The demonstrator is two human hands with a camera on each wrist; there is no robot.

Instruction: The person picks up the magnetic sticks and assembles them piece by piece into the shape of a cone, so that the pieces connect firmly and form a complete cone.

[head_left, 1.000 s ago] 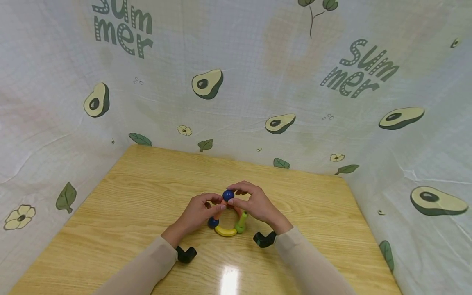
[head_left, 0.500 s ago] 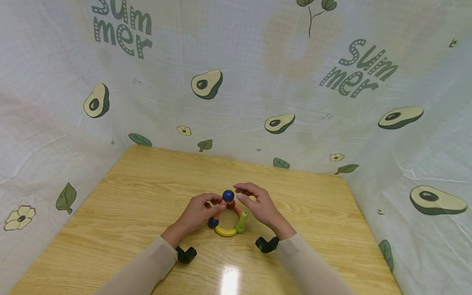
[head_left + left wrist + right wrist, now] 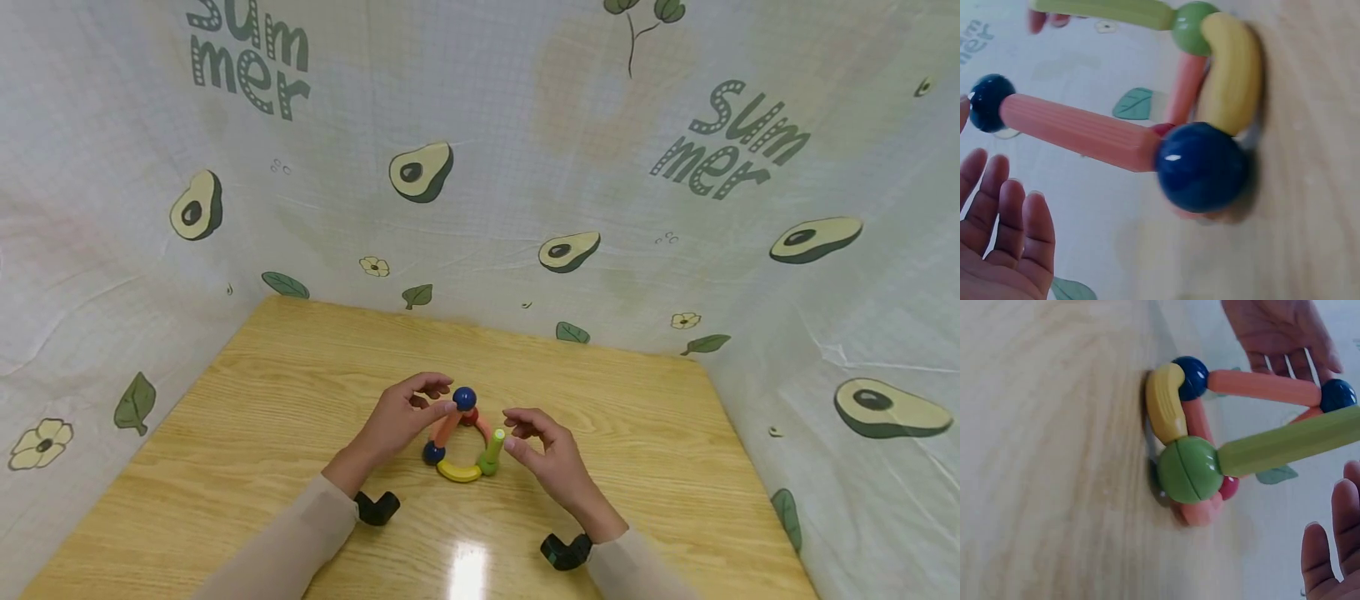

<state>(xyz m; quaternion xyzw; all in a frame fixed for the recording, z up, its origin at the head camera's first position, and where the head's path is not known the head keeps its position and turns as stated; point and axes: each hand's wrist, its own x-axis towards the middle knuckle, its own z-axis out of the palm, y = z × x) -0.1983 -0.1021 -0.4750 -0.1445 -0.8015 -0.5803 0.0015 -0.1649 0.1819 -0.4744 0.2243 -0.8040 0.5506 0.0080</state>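
Observation:
A magnetic ball-and-rod toy stands on the table. Its base ring has a curved yellow rod, salmon curved rods, a lower blue ball, a green ball and a red ball. From the lower blue ball a salmon rod rises to an upper blue ball. A light-green rod stands on the green ball, its top end free. My left hand is beside the upper ball, fingers loosely spread, thumb near or touching it. My right hand hovers by the green rod's top, fingers relaxed, holding nothing.
The wooden table carries the toy near its middle. A white cloth printed with avocados and leaves hangs around the back and sides. Black wrist cameras sit below both wrists, close to the tabletop.
My right hand has released the upper blue ball and moved right and down beside the green rod. My left hand's fingers have loosened from the salmon rod and lifted. The toy stays standing.

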